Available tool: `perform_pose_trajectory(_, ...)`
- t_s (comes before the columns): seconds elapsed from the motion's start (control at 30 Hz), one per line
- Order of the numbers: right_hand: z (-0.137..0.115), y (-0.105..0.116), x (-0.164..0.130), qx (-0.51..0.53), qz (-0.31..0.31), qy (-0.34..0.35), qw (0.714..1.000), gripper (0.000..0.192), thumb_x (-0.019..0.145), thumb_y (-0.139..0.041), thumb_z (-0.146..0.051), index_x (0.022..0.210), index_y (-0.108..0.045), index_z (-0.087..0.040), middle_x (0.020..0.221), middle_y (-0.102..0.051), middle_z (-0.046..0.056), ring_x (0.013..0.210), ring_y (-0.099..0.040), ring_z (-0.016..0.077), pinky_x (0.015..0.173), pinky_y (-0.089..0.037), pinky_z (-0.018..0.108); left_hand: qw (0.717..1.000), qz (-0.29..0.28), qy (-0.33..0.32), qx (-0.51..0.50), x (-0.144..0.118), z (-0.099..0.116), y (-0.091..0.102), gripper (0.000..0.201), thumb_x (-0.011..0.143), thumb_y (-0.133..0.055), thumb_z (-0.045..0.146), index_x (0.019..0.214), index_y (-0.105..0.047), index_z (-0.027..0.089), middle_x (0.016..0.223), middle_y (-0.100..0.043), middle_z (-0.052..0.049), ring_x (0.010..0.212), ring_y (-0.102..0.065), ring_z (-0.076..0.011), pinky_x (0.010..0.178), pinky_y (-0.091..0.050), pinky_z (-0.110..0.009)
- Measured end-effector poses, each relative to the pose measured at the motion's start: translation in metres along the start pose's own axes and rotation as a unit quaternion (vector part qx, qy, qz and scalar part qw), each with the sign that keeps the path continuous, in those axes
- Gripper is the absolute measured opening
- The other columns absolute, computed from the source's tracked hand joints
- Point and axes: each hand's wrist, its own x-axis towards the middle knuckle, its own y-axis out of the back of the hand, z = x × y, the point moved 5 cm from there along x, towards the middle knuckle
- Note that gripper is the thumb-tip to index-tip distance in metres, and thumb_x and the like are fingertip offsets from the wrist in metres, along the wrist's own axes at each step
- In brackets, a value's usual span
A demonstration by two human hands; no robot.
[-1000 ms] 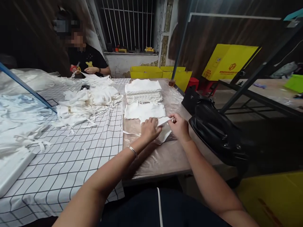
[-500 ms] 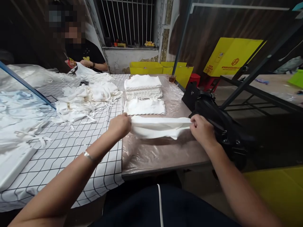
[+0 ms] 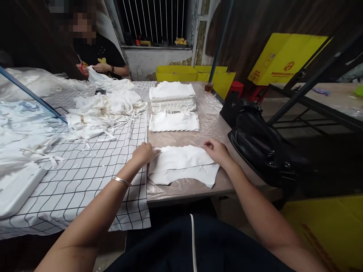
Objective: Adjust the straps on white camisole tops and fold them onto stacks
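A white cloth garment [image 3: 184,160] with curved cut-outs along its near edge lies on the plastic-covered table before me, its far part folded over toward me. At its far left corner, my left hand [image 3: 143,153] is closed, fingertips on the cloth. My right hand [image 3: 217,152] pinches at the far right corner, fingers curled and thumb against them. Just beyond lies a folded white piece [image 3: 174,121] with a wavy near edge. Behind that stands a taller stack of folded white pieces [image 3: 172,96].
Loose white garments [image 3: 107,109] heap on the checked cloth [image 3: 113,173] at left, near a white box [image 3: 24,190]. A black bag [image 3: 255,139] sits along the table's right edge. A blue post [image 3: 34,96] slants at left. Across the table, a person [image 3: 99,56] holds red-handled scissors [image 3: 83,68].
The garment, stretched in the air between both hands before, now lies flat on the table with a fold across it. My right hand has moved left, nearer my left hand.
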Motion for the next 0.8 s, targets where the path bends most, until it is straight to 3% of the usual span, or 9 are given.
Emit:
perform_pose_trajectory(0.1,-0.029,-0.034,0.030,0.041,-0.069,0.054,0.995,0.008,0.077,-0.061,-0.023,0.084,-0.063,-0.018,0.094,-0.066,0.006,0.085,-0.059,0.0175,0.081,-0.047,0.032,0.996,-0.035,-0.037,-0.077,0.015,0.011,-0.007,0.012,0.077,-0.061,0.029,0.082,-0.060,0.018,0.085,-0.066,-0.010,0.084,-0.064,-0.0272,0.072,-0.049,-0.034)
perform_pose_trajectory(0.23,-0.077,-0.072,0.053,0.177,-0.279,0.126,0.935,0.052,0.067,-0.075,-0.020,0.117,-0.059,-0.021,0.125,-0.060,0.007,0.109,-0.057,0.0200,0.091,-0.047,0.035,0.940,0.028,-0.207,-0.270,0.009,0.038,0.020,0.007,0.075,-0.058,0.023,0.073,-0.052,0.020,0.073,-0.060,-0.002,0.072,-0.059,-0.0185,0.067,-0.048,-0.029)
perform_pose_trajectory(0.3,-0.105,-0.080,0.059,0.210,-0.385,0.161,0.884,0.055,0.064,-0.077,-0.019,0.116,-0.060,-0.020,0.117,-0.063,0.005,0.105,-0.059,0.0200,0.089,-0.048,0.034,0.902,0.055,-0.275,-0.329,0.000,0.049,0.046,0.008,0.074,-0.059,0.022,0.074,-0.052,0.019,0.077,-0.059,-0.002,0.075,-0.058,-0.0168,0.068,-0.049,-0.028)
perform_pose_trajectory(0.37,-0.130,-0.078,0.070,0.172,-0.421,0.167,0.875,0.031,0.070,-0.074,-0.021,0.099,-0.065,-0.016,0.095,-0.067,0.003,0.091,-0.062,0.0201,0.083,-0.050,0.035,0.880,0.133,-0.298,-0.347,-0.009,0.055,0.078,0.007,0.074,-0.060,0.018,0.076,-0.053,0.019,0.081,-0.059,-0.003,0.079,-0.057,-0.0160,0.071,-0.050,-0.028)
perform_pose_trajectory(0.43,-0.152,-0.065,0.088,0.077,-0.350,0.154,0.921,0.012,0.077,-0.068,-0.023,0.080,-0.064,-0.013,0.077,-0.062,0.003,0.081,-0.062,0.0208,0.079,-0.051,0.037,0.851,0.263,-0.272,-0.365,-0.022,0.055,0.110,0.011,0.075,-0.060,0.015,0.083,-0.055,0.020,0.087,-0.057,-0.003,0.082,-0.057,-0.0153,0.073,-0.051,-0.027)
perform_pose_trajectory(0.5,-0.177,-0.040,0.106,0.014,-0.213,0.164,0.963,0.011,0.080,-0.066,-0.020,0.076,-0.061,-0.011,0.074,-0.057,0.002,0.083,-0.061,0.0216,0.083,-0.050,0.041,0.805,0.354,-0.225,-0.419,-0.038,0.054,0.129,0.019,0.078,-0.060,0.015,0.094,-0.053,0.022,0.089,-0.055,-0.002,0.082,-0.058,-0.0137,0.070,-0.051,-0.024)
perform_pose_trajectory(0.6,-0.216,-0.003,0.118,0.074,-0.089,0.202,0.973,0.011,0.085,-0.059,-0.013,0.096,-0.059,-0.009,0.083,-0.055,0.001,0.094,-0.060,0.0195,0.089,-0.047,0.042,0.772,0.303,-0.204,-0.521,-0.051,0.063,0.126,0.027,0.082,-0.062,0.024,0.104,-0.046,0.024,0.088,-0.052,0.000,0.072,-0.059,-0.0108,0.061,-0.052,-0.021)
perform_pose_trajectory(0.7,-0.237,0.022,0.112,0.206,-0.090,0.153,0.962,0.022,0.088,-0.055,-0.010,0.110,-0.054,-0.012,0.085,-0.054,-0.001,0.085,-0.063,0.0153,0.081,-0.052,0.036,0.766,0.238,-0.196,-0.565,-0.053,0.074,0.112,0.037,0.082,-0.065,0.033,0.110,-0.042,0.025,0.096,-0.054,-0.002,0.072,-0.061,-0.0116,0.060,-0.054,-0.023)
perform_pose_trajectory(0.8,-0.251,0.038,0.092,0.313,-0.111,0.097,0.938,0.028,0.083,-0.063,-0.008,0.107,-0.054,-0.017,0.077,-0.056,-0.001,0.069,-0.062,0.0142,0.066,-0.057,0.031,0.770,0.279,-0.181,-0.545,-0.048,0.077,0.110,0.053,0.078,-0.071,0.039,0.119,-0.040,0.025,0.113,-0.053,-0.007,0.086,-0.062,-0.0164,0.066,-0.055,-0.028)
